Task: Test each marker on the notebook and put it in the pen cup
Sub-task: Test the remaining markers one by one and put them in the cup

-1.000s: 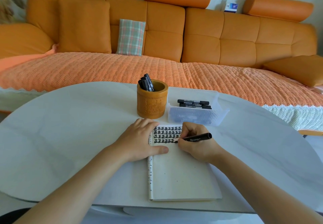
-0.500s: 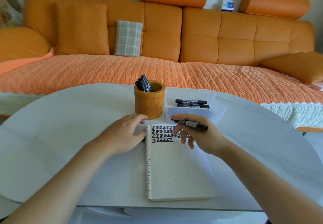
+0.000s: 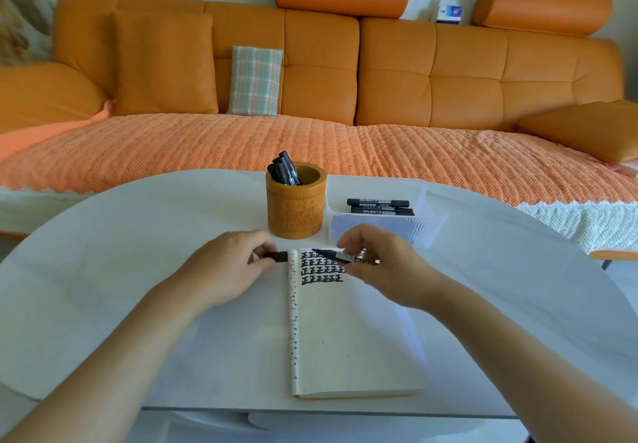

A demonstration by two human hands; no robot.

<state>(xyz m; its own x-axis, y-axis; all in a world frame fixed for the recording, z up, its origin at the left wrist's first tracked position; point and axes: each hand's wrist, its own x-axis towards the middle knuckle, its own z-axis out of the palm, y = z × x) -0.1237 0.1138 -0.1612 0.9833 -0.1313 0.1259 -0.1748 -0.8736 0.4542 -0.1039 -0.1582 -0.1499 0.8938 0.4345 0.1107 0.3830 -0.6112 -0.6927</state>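
Observation:
An open notebook (image 3: pixel 345 339) lies on the white table, with rows of black marks at the top of its page. My right hand (image 3: pixel 386 266) pinches an uncapped black marker (image 3: pixel 340 255) just above those marks, tip pointing left. My left hand (image 3: pixel 228 266) pinches the black cap (image 3: pixel 278 256) beside the notebook's left edge, a short gap from the tip. Behind them stands the wooden pen cup (image 3: pixel 297 207) with several black markers (image 3: pixel 284 169) inside. A clear plastic bin (image 3: pixel 383 230) to its right holds three more black markers (image 3: pixel 379 207).
The white oval table (image 3: pixel 138 270) ends near me at its front edge. An orange sofa (image 3: pixel 310 80) with a checked cushion (image 3: pixel 254 80) runs behind the table.
My right hand stopped writing and lifted the marker off the page, turning it level. My left hand left the notebook and picked up the cap to its left.

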